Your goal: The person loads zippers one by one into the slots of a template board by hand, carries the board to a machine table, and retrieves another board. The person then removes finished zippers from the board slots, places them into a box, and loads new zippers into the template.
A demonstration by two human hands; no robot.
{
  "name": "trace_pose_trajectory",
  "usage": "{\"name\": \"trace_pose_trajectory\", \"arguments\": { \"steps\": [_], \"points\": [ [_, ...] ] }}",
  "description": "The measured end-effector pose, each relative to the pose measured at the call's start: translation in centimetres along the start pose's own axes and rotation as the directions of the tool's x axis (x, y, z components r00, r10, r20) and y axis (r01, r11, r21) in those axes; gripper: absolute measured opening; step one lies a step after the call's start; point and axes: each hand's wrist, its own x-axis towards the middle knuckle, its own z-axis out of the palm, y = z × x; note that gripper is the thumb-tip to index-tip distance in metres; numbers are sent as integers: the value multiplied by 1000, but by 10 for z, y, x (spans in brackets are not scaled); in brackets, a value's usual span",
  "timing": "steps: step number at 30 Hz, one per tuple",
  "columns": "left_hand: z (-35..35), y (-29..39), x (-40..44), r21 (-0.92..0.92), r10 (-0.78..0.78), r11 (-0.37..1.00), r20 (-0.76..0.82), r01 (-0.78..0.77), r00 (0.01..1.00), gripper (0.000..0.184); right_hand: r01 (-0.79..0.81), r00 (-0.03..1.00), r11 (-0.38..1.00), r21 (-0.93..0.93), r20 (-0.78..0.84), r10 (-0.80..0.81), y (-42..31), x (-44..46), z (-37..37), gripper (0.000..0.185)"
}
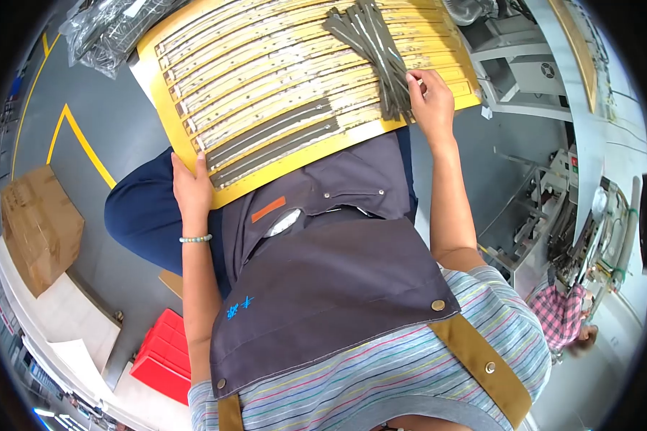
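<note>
A yellow board [151, 61] with rows of long slots lies tilted across my lap. Two dark grey strips with a pale line, one of them the lower strip [277, 149], lie in the slots nearest me. My left hand [193, 188] grips the board's lower left edge, thumb on top beside the strip ends. A loose bundle of similar dark strips [377, 54] rests crosswise on the board's right part. At the bundle's right side, my right hand [433, 108] has its thumb and fingers curled together, touching the strips. What lies between those fingertips is hidden.
Plastic-wrapped parts [118, 32] lie beyond the board's far left corner. A cardboard box [42, 226] and a red bin [164, 355] stand at my left. Machinery and a bench [525, 79] are on the right, with another person in a checked shirt [557, 312] behind.
</note>
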Motion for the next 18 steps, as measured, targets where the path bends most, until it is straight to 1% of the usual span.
{"name": "trace_pose_trajectory", "arguments": {
  "steps": [2,3,6,7,8,9,10,11,12,13,14,15,16,17,18],
  "points": [
    [14,-19,-4,206,81,977,-116,-56,990,62,-36,997,999,-13,72,37,3,7,-3,16],
    [7,-13,-8,152,5,988,-44,1,999,66,-54,993,998,-19,109,56,5,10,-3,17],
    [-9,1,-16,43,-94,995,98,90,991,67,-62,976,986,-152,200,92,6,7,14,23],
    [-7,-3,-18,125,24,992,9,-25,1000,66,-5,986,976,-218,161,41,5,6,20,24],
    [-2,-9,-20,217,148,967,-69,-130,987,65,-27,982,974,-225,174,67,5,6,22,23],
    [-3,-4,-21,316,276,922,-135,-223,952,64,-48,978,972,-231,186,92,4,9,23,23],
    [-4,2,-21,333,325,907,-164,-258,931,62,-68,974,969,-238,196,116,2,12,24,22],
    [-4,9,-21,349,374,890,-187,-294,908,60,-122,972,972,-202,173,158,1,13,22,18],
    [-5,24,-21,364,423,870,-208,-331,882,59,-94,982,973,-210,139,125,2,13,21,17],
    [-3,37,-21,285,448,881,-239,-379,861,50,-64,991,973,-220,104,89,3,14,20,16],
    [0,47,-20,225,483,871,-238,-436,842,48,-34,996,973,-230,71,51,4,14,19,16],
    [2,56,-20,166,517,855,-239,-490,822,45,53,999,968,-247,17,-50,3,13,18,15],
    [4,67,-20,108,550,834,-243,-541,799,43,88,996,970,-224,8,-89,-7,13,15,15],
    [7,81,-22,64,599,796,-224,-602,769,36,125,992,972,-199,-2,-128,-20,12,12,15],
    [9,97,-26,25,649,756,-150,-654,746,35,158,987,972,-173,-12,-163,-33,11,11,15]
  ]
}}
